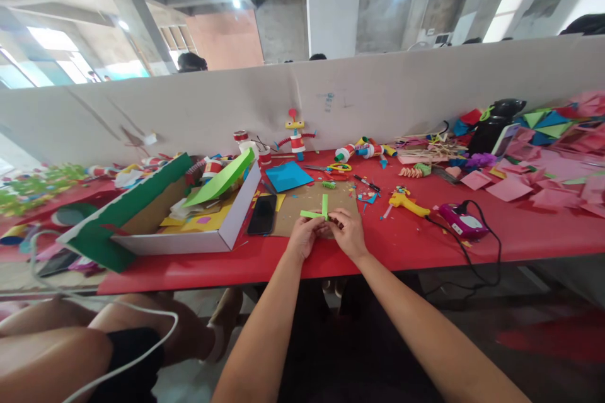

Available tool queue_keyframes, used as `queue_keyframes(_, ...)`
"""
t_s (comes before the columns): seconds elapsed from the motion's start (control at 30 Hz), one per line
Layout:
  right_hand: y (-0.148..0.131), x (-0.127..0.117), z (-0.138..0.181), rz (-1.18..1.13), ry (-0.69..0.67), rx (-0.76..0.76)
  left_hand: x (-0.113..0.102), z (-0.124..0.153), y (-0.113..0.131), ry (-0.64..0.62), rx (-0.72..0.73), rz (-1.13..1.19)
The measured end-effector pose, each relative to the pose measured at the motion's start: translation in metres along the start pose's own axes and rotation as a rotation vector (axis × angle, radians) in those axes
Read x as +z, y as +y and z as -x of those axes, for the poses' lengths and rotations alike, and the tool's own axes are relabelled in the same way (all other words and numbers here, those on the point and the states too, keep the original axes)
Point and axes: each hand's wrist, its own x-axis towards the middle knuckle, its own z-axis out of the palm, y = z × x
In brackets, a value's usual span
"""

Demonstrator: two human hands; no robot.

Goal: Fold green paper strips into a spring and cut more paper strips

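Note:
Two light-green paper strips (324, 204) meet near a right angle, one pointing away from me and the other to the left. My left hand (303, 238) pinches them close to where they meet. From the other side, the fingers of my right hand (350, 233) are closed on the same joint. Both hands are over a brown cardboard sheet (292, 206) on the red table. A small folded green paper piece (328, 185) lies just beyond the strips. The exact contact under my fingertips is hidden.
Left of my hands are a black phone (261, 214) and an open box (179, 243) of paper scraps. A yellow glue gun (409, 204) and a purple corded device (463, 221) lie to the right. Yellow-handled scissors (340, 167) and a paper robot figure (297, 141) are farther back. Someone's legs (57, 340) show at left.

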Motion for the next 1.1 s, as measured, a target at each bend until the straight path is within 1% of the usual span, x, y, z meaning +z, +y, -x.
queue_keyframes(0.13,0.0026,0.001,-0.0021,-0.117,-0.01,0.055,0.0024,-0.0008,-0.0012,0.077,0.007,0.002)
queue_keyframes(0.23,0.0049,0.0024,-0.0017,-0.187,-0.016,0.113,0.0009,-0.0003,-0.0019,0.078,0.034,0.029)
queue_keyframes(0.3,0.0058,0.003,-0.0006,-0.205,-0.028,0.126,-0.0009,0.0011,-0.0027,0.061,0.055,0.04)
queue_keyframes(0.4,0.0066,0.0033,0.001,-0.206,-0.029,0.096,-0.0015,0.0041,-0.0035,0.043,0.081,0.012)
queue_keyframes(0.6,0.0083,0.003,0.0014,-0.196,0.008,0.071,0.0048,0.0086,-0.0029,0.043,0.152,-0.039)
queue_keyframes(0.83,0.0059,0.0018,0.0,-0.171,-0.032,0.043,0.0041,0.0078,-0.004,0.089,0.152,-0.071)
queue_keyframes(1.1,0.0058,0.0013,-0.001,-0.18,-0.008,0.021,0.0025,0.0051,-0.0066,0.096,0.153,-0.076)
